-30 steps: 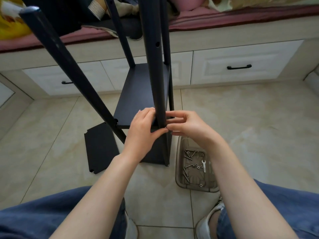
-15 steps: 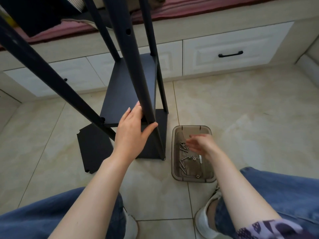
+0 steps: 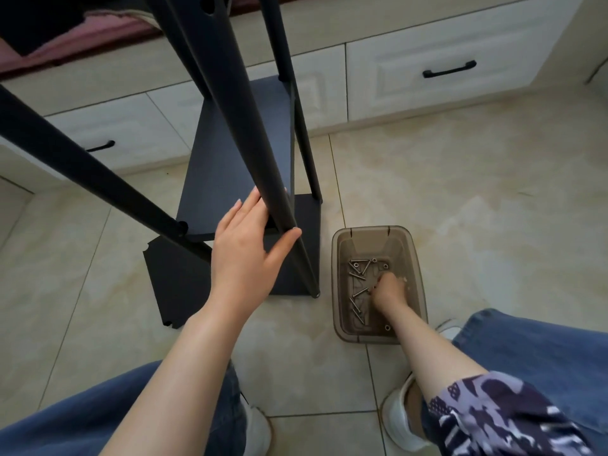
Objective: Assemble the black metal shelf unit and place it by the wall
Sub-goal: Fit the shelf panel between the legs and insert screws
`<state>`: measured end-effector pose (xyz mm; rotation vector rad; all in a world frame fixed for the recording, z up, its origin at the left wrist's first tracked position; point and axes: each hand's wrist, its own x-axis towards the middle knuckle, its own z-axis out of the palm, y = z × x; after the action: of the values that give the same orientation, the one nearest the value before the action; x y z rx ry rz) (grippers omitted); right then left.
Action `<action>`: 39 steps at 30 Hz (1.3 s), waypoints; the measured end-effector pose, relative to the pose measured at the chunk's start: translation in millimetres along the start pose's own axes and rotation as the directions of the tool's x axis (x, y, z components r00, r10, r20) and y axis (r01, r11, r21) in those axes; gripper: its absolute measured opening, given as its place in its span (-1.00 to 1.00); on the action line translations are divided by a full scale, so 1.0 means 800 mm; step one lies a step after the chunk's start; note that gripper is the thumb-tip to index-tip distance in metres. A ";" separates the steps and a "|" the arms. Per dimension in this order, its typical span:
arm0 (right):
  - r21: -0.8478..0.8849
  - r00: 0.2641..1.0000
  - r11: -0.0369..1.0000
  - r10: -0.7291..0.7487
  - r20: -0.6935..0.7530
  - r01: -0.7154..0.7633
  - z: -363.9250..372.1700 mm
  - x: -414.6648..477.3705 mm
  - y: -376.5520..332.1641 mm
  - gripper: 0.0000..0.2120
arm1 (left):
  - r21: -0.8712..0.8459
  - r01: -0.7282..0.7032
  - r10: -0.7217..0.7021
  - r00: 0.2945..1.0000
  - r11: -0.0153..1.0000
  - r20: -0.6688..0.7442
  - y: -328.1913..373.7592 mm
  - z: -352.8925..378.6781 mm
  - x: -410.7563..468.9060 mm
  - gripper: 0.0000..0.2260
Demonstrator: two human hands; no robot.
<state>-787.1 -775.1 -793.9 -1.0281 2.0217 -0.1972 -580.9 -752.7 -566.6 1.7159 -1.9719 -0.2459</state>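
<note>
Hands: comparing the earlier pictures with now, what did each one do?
The right hand let go of the black post and dropped into the brown tray, fingers among the screws. The left hand stayed on the post; the shelf frame stayed upright.

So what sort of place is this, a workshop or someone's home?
Most likely a room in a home, perhaps a bedroom: white panelled drawers with black handles sit under a pink cushioned ledge, above a beige tiled floor.
</note>
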 end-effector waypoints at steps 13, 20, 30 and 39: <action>-0.237 0.995 0.968 -0.092 -0.028 0.083 0.015 0.010 0.017 -0.76 | -0.049 0.004 -0.005 1.000 0.999 -0.019 0.003 0.003 0.000 -0.58; -0.308 0.992 0.943 -0.128 0.018 0.127 0.010 0.014 0.019 -0.78 | -0.162 0.024 -0.026 1.000 0.986 -0.007 0.001 -0.001 0.003 -0.62; 0.061 0.991 0.994 -0.088 -0.104 0.094 -0.009 -0.002 -0.004 -0.80 | -0.078 -0.034 0.042 0.993 0.996 0.113 0.000 -0.031 0.025 -0.55; 0.600 0.959 0.751 -0.256 -0.122 0.277 -0.070 -0.072 -0.100 -0.92 | 0.022 -0.176 0.163 0.947 0.984 0.276 0.002 -0.052 0.051 -0.62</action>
<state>-763.1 -797.3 -685.4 -0.8745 1.6377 -0.9680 -564.7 -783.5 -519.9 1.5981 -2.3282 -0.3970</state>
